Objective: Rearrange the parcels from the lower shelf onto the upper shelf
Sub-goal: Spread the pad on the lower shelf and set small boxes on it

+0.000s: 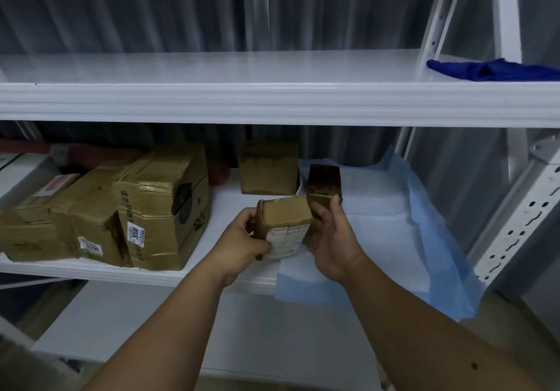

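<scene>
Upper shelf bare along front edge, blue cloth at right end; lower shelf left end packed with taped boxes.

The label on the small parcel is too blurred to read, and the left hand covers its lower corner. The right hand hides the bottom of the dark parcel. Far above this hand, the blue cloth is cut by the picture's right edge.

storeroom | white metal racking | taped cardboard parcels
</scene>
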